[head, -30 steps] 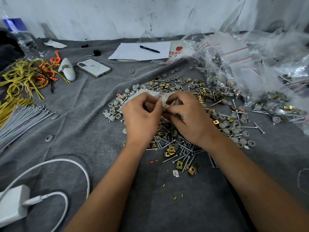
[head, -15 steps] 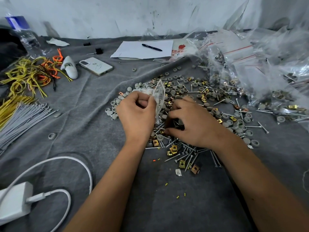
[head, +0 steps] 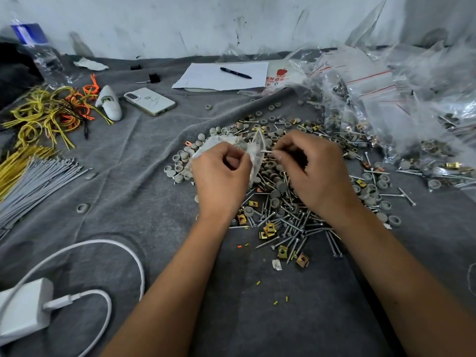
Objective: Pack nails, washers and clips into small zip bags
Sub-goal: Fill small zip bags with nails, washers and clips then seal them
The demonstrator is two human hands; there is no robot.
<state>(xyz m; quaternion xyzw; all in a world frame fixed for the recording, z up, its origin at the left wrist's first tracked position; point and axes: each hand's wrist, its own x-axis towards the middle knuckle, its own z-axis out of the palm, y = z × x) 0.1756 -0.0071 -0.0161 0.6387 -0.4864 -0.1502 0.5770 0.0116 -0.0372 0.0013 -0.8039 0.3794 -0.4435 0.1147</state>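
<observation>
The right hand [head: 316,173], down among the loose nails [head: 296,222] half a second ago, has risen and now pinches one nail [head: 266,151] at the mouth of the bag [head: 256,150], which the left hand [head: 221,176] has turned upright since both hands worked it.

Bare cloth [head: 257,318] near; hardware pile [head: 291,222] beyond.

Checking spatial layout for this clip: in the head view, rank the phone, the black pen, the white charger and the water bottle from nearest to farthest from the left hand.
From the left hand:
1. Phone, up and to the left on the cloth.
2. Black pen, straight beyond, on the paper.
3. White charger, at the lower left edge.
4. Water bottle, at the far left corner.
</observation>
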